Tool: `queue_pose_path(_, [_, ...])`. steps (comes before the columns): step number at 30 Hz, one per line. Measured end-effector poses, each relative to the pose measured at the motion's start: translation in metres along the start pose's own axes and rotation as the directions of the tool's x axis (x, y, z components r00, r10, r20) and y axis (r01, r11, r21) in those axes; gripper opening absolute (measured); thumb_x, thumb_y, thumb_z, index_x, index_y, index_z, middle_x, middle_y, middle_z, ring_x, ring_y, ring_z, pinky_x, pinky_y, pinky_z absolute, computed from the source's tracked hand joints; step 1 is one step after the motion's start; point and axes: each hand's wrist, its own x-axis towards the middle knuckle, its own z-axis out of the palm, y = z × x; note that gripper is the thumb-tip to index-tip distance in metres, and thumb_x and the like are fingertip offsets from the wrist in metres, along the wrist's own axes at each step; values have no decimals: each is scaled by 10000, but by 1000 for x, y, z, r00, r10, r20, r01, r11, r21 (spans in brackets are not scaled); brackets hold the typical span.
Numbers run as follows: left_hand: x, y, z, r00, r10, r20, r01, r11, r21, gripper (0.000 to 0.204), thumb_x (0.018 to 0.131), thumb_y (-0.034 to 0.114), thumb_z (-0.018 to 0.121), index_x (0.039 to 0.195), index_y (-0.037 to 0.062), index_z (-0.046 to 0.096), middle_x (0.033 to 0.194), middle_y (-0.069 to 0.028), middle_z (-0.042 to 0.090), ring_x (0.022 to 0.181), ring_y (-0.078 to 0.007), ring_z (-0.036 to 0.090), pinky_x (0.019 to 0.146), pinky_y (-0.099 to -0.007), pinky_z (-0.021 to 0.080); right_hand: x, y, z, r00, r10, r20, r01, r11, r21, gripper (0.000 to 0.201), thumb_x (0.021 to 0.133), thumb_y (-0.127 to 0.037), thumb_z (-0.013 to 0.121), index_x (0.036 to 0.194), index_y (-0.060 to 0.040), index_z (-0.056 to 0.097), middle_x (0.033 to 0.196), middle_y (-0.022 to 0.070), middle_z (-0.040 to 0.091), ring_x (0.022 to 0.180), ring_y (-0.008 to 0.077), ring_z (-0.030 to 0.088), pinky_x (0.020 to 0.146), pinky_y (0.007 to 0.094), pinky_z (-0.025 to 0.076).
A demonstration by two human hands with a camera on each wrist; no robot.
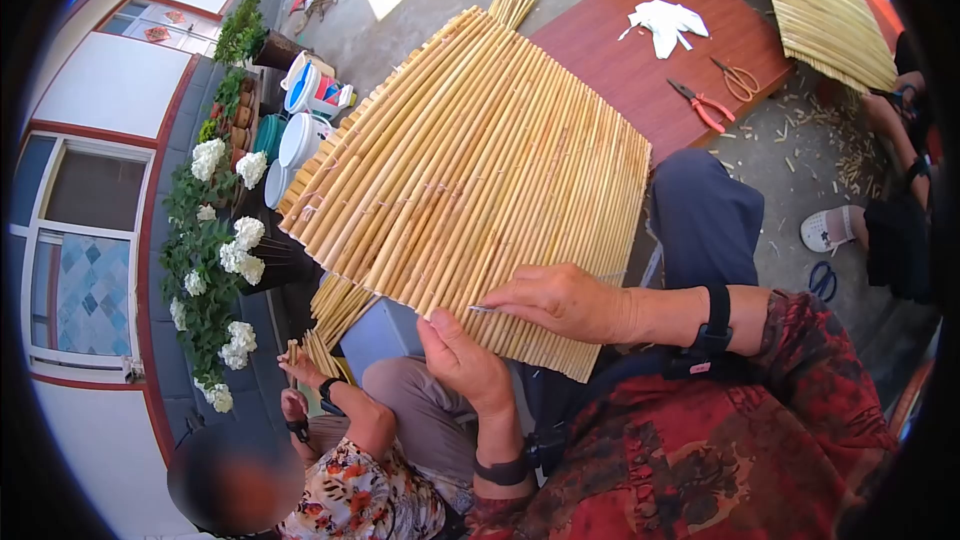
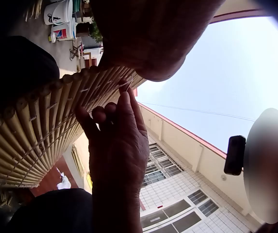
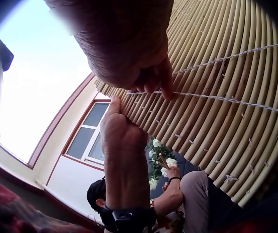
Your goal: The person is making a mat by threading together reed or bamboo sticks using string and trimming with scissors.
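right hand point(image 3: 129, 51); pliers point(image 1: 703, 106), head view only

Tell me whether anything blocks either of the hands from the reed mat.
Nothing visible does. The left hand grips the reed mat by its edge, and the right hand is at its surface, pinching something thin and pale. The pliers lie off to one side.

Stick mat point(image 3: 202, 80) (white cords point(image 3: 236, 100) across)
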Motion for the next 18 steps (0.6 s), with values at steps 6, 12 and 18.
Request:
queue_pose_path(6, [3,1,-6,999,-21,27,23,998,-64,285,952,204,365,967,-49,495,895,-102,580,764,-124,524,687,-258,433,2,-1,9,995,-47,-89,50,998,24,190,808,-126,586,987,-71,620,727,98,567,661,252,590,579,323,491])
queue_pose_path(12, [-2,-8,-2,998,-65,15,67,981,-185,287,951,206,376,978,-54,495,912,-101,574,777,-121,521,692,-252,435,1,1,3,1000,-11,-22,10,1000,-27,180,807,-124,585,974,-67,617,731,99,570,673,257,595,583,326,493])
queue_pose_path(18, [-4,-11,-1,997,-77,9,77,971,-227,284,950,206,383,986,-53,494,914,-99,572,785,-116,517,692,-247,433,2,-1,1,1000,-3,0,3,999,-53,162,830,-185,543,923,-67,604,728,103,583,681,272,602,588,358,497])
